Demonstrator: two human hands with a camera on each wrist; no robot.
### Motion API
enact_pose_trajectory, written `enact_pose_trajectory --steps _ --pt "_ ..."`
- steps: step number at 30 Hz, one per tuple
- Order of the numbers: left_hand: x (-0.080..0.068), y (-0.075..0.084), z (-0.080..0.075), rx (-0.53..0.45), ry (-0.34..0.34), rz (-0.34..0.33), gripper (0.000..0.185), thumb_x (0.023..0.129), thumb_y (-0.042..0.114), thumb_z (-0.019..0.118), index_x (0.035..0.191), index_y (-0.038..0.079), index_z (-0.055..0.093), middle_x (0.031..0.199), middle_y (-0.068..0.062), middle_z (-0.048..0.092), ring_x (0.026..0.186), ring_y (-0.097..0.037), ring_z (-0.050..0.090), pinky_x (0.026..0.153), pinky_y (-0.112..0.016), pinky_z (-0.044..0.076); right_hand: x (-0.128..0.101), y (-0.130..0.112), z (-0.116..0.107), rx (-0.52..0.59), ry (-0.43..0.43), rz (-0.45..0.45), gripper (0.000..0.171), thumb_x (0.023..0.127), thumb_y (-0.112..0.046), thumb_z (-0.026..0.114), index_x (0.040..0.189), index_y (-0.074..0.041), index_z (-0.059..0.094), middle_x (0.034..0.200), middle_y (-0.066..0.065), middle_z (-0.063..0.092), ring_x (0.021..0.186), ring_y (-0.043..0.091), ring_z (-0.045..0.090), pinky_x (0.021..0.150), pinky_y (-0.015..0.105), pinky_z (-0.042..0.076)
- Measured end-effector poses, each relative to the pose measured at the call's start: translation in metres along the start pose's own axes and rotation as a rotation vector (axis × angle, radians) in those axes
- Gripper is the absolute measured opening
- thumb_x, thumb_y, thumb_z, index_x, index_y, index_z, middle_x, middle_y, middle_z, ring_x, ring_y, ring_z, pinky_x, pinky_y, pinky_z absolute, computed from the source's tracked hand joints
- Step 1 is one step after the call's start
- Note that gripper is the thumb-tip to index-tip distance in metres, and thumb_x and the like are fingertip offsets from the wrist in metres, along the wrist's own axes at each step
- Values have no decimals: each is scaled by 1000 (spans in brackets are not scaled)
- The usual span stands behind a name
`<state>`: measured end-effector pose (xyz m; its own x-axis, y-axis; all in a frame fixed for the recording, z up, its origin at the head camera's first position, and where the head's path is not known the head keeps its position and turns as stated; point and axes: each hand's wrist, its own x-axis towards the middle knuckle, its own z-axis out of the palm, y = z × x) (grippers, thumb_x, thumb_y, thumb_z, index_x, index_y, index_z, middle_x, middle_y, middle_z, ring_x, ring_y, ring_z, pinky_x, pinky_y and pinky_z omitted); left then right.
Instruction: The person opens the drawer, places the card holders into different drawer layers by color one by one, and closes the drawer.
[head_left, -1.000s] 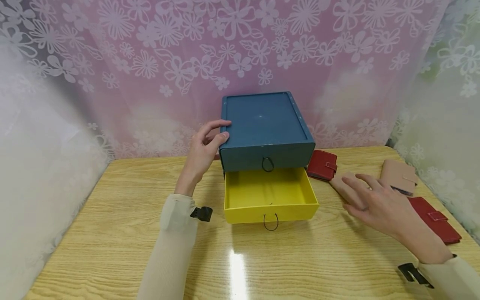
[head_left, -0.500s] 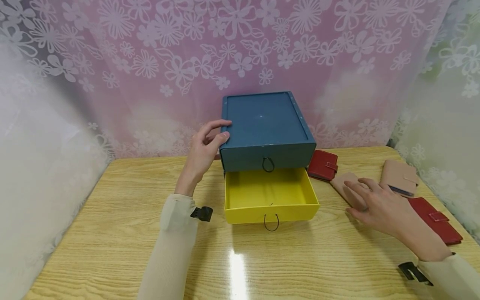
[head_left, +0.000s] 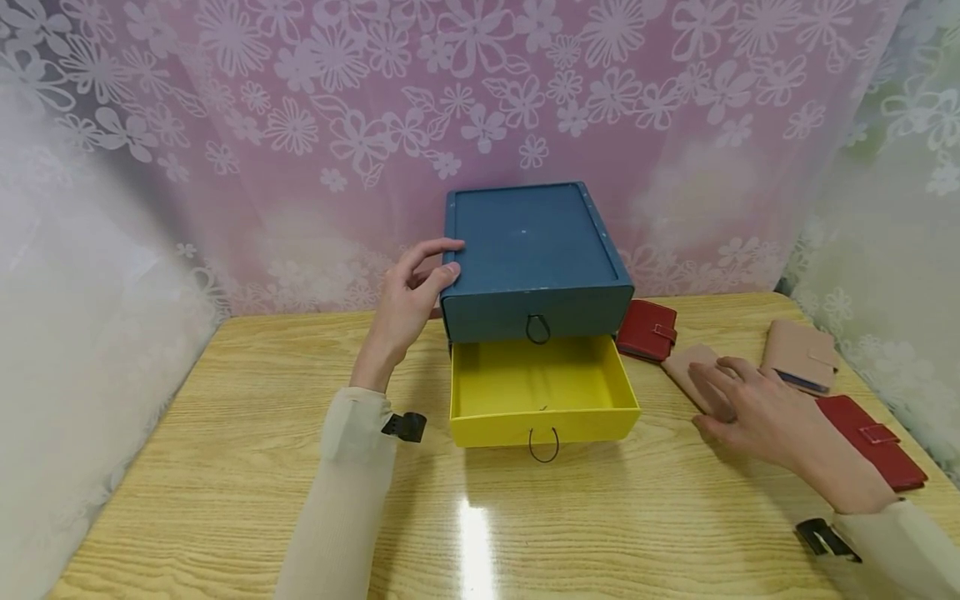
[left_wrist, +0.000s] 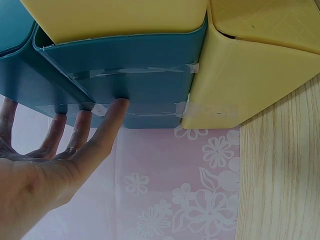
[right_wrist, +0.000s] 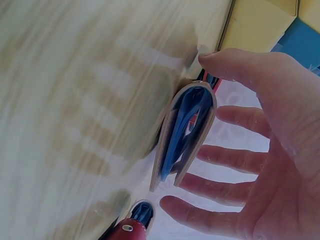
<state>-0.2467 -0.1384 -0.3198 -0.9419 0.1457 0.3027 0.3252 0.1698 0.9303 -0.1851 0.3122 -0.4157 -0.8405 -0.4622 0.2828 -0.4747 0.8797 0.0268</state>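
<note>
A blue drawer box (head_left: 525, 242) stands on the table, its yellow lower drawer (head_left: 543, 429) pulled out. My left hand (head_left: 401, 308) rests against the box's left edge, with thumb and index finger on top. In the left wrist view, straight fingertips touch the blue side (left_wrist: 150, 90). My right hand (head_left: 765, 417) is over a beige card wallet (head_left: 690, 367), fingers spread. In the right wrist view this wallet (right_wrist: 207, 120) shows blue inner sleeves; the fingers reach along its upper cover and the thumb is near its spine.
A red wallet (head_left: 647, 329) lies beside the box's right side. Another beige wallet (head_left: 801, 354) and a larger red wallet (head_left: 873, 442) lie near the table's right edge. Floral curtains (head_left: 360, 108) hang behind and at both sides.
My right hand has lowered slightly onto the beige wallet, its fingers closer to the cover. The left hand, box and drawer have stayed in place.
</note>
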Motion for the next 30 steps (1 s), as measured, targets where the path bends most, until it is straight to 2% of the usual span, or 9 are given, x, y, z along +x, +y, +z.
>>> enact_pose_trajectory --steps 14,18,24,27,30 --pt "-1 3 0 -7 -4 2 35 103 34 59 137 27 63 154 5 47 116 -24 66 85 -49 61 3 3 2 51 -76 56 62 80 -29 85 131 -1 64 121 33 62 77 38 69 66 54 58" --pt "0 2 0 -3 -1 2 35 103 35 59 137 29 63 154 6 47 118 -22 65 86 -50 60 4 3 0 69 -101 65 61 80 -26 84 131 1 64 119 34 62 76 37 68 65 53 57" --pt "0 1 0 -4 1 5 35 103 36 59 137 28 63 154 7 47 119 -22 64 87 -51 60 3 2 -5 118 -142 73 59 82 -23 78 134 -1 62 118 31 65 73 26 65 62 43 53" --pt "-1 2 0 0 -1 6 35 103 35 59 137 28 63 155 7 46 119 -23 64 86 -50 60 2 3 -7 140 -145 68 56 85 -21 74 135 0 60 119 30 65 74 21 62 62 38 48" --pt "-1 2 0 5 -2 6 35 103 35 59 137 28 63 156 7 46 119 -23 65 85 -50 61 0 3 -9 163 -135 69 54 89 -19 69 137 2 57 120 31 65 78 21 62 65 38 48"
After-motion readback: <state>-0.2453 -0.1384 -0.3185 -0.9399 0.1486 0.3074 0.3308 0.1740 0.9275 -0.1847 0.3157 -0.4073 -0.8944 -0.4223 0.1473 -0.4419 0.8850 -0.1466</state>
